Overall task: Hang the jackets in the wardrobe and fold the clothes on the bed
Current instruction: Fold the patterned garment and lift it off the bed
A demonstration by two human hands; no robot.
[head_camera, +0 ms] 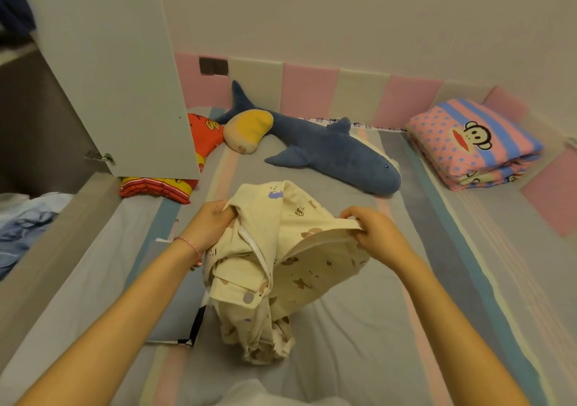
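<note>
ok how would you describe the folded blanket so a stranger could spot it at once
Start at the striped bed and look to its far right corner, against the padded wall. The blanket sits there alone, folded in a neat stack. It is pink with blue dots and stripes and a cartoon monkey face, unlike the plain blue shark.

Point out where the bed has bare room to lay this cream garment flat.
Widest bare sheet: right of the cream garment, below the shark plush and the folded monkey quilt. A narrower strip lies between the left bed rail and the grey folded piece. Crowded along the far end: red cushion, yellow pillow, shark, quilt.
</note>
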